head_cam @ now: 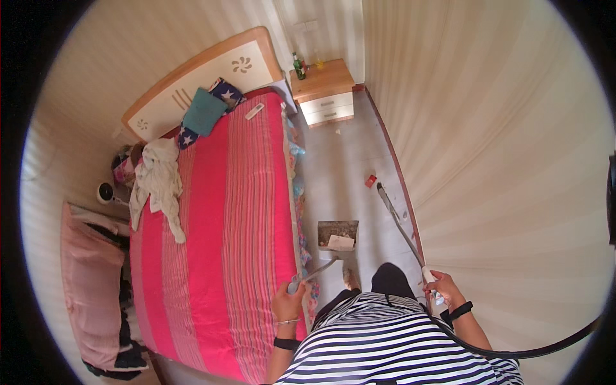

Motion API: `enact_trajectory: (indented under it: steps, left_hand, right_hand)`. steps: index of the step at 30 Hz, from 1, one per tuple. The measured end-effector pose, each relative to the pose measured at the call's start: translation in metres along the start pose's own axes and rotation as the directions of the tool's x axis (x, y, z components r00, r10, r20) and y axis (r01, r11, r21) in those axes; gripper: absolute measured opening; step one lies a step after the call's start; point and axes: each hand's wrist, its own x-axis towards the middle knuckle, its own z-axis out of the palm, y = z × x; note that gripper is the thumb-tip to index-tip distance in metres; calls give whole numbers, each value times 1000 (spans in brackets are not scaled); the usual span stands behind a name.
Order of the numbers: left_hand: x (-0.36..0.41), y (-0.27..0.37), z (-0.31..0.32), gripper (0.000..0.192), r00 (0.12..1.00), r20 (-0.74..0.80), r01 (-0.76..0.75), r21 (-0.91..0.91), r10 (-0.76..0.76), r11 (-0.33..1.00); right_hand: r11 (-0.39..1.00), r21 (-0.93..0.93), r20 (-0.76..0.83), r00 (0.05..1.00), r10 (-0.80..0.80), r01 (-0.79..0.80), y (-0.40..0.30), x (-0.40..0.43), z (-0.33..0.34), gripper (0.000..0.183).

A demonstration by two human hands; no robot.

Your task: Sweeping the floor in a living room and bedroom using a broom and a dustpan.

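Observation:
My left hand (288, 304) is closed around the grey end of a thin handle, which runs down to a long-handled dustpan (323, 248) on the floor. Debris and a pale flat piece (340, 242) lie in the pan. On the other side, my right hand (445, 288) grips the light upper part of a long broom handle (406, 236), with something crinkled and clear under the fingers. The broom's narrow head (379, 186) rests on the floor close to a small red packet (370, 181).
A bed with a pink striped cover (207, 269) stands at the left, a curtain-like wall (481, 192) at the right. Beyond the pan is a nightstand (327, 79) bearing a green bottle (299, 67). Small scraps lie on the floor (332, 168) near the red skirting.

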Motion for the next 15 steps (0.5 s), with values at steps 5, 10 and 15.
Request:
enact_trajectory:
  steps: [5,10,15]
  left_hand:
    - [94,39,27,43,995,7,-97,133,97,986]
    - [171,85,45,40,998,32,-57,139,54,989]
    - [244,137,74,40,999,21,41,203,-46,978]
  right_hand:
    - [997,52,-9,998,-60,60,-65,72,6,64]
    - [985,164,51,997,-55,46,-183,164,22,52]
    - [986,141,31,995,-100,94,-316,307,37,41]
